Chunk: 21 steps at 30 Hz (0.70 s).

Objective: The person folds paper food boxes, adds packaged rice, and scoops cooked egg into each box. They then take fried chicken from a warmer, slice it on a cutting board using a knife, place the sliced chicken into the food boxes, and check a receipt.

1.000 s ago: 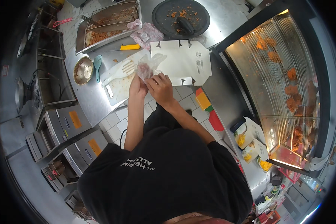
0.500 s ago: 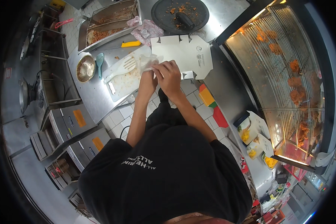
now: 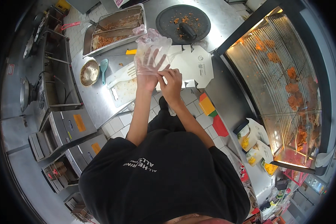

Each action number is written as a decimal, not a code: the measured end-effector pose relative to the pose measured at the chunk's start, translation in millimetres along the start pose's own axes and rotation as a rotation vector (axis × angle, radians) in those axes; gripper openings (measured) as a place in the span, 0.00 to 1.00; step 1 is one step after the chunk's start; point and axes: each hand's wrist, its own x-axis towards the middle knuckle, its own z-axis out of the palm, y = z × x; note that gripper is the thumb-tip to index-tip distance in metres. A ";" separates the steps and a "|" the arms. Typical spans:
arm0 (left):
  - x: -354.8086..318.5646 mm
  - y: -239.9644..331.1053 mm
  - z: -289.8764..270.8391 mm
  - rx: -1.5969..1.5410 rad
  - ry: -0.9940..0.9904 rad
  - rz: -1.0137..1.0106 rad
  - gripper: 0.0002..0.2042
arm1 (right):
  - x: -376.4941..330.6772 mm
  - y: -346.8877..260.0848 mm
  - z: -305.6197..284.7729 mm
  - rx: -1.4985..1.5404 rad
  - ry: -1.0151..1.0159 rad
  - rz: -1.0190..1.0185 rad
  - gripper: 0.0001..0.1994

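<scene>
A thin, clear plastic glove [image 3: 164, 44] sits over the near-left part of a white, unfolded cardboard box [image 3: 198, 71], drawn partway onto the left hand [image 3: 147, 76]. The left hand's grip is wide open, palm up, its fingers spread inside the glove and closed on nothing, with loose plastic flaring past the fingertips. The right hand [image 3: 171, 82], at the box's near-left edge, has its grip pinched, thumb against finger, on the glove's cuff. Left of the box, a flat white cutting board [image 3: 126, 92] lies on the shiny metal surface [image 3: 95, 106], carrying a white, slotted serving fork [image 3: 120, 79]; farther left are a teal, long-handled spatula [image 3: 104, 65] and a round, stained metal bowl [image 3: 89, 74]. Beyond the box to the left are a knife's yellow handle [image 3: 131, 52] and a deep rectangular metal tray [image 3: 112, 49] of crumbs with a wire rack. Directly beyond the box is a round, dark grey tray [image 3: 164, 28] scattered with orange-brown crumbs. Right of the box, a lit display cabinet [image 3: 268, 82] holds orange-brown fried pieces [image 3: 292, 88] on wire shelving.
</scene>
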 end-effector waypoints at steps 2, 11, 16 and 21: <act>4.5 -1.0 -6.9 -0.080 -0.052 -0.010 0.38 | -0.5 2.2 -1.1 -0.066 -0.066 -0.014 0.05; 27.9 -4.6 -44.0 -0.052 -0.018 -0.122 0.48 | -5.8 -2.7 0.0 -0.034 -0.155 -0.151 0.05; 39.0 -2.4 -46.1 -0.164 -0.124 -0.196 0.51 | -6.4 -7.9 -4.8 -0.030 -0.236 -0.215 0.06; 44.3 -3.4 -31.4 -0.157 -0.213 -0.260 0.43 | -2.6 -10.0 -16.1 -0.008 -0.269 -0.282 0.04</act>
